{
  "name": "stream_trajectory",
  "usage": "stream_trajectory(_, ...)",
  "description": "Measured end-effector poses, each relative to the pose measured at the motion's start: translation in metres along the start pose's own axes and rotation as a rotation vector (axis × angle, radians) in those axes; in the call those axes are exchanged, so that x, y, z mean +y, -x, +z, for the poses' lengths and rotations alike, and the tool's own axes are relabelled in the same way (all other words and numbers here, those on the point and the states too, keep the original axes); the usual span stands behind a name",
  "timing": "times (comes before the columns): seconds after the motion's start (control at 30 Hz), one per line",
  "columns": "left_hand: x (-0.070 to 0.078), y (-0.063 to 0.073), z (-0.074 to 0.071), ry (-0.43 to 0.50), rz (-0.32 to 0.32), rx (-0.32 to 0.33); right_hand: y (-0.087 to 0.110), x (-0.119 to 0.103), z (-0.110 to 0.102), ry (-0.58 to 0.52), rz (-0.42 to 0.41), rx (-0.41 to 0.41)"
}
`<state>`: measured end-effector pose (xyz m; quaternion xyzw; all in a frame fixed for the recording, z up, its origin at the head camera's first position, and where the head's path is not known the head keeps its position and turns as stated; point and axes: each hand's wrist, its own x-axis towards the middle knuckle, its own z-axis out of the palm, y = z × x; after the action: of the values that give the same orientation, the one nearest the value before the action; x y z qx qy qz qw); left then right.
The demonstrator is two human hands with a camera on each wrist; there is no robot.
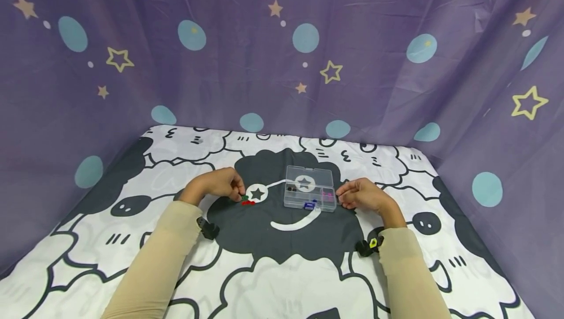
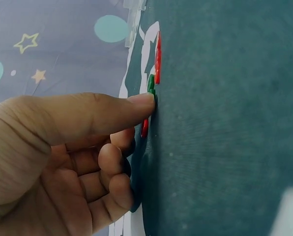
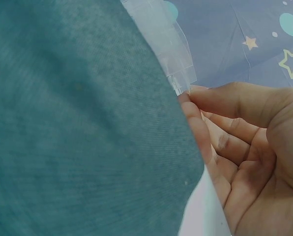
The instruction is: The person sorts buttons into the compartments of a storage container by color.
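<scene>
My left hand is low over the dark part of the cloth, thumb and forefinger pinching a small green piece. Small glossy red pieces lie on the cloth beside those fingertips. To the right sits a clear plastic compartment box, its lid tilted back. Small brown, pink and blue bits show in its compartments, too small to identify. My right hand holds the box's right edge between thumb and forefinger. In the right wrist view, the box corner meets the fingertips.
A cloth printed with black-and-white cloud faces covers the surface. Purple curtains with stars and blue spots hang behind and at both sides. Black devices are strapped at both wrists.
</scene>
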<state>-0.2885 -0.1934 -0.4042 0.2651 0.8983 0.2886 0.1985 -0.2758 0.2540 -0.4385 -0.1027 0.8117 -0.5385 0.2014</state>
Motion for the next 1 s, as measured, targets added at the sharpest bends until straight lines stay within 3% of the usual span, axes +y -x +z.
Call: stream_trajectory(1.0,-0.0001,-0.0035,0.0022,-0.041,-0.043,0.005,0.0014,-0.0006,-0.0004,0.011,-0.016,-0.012)
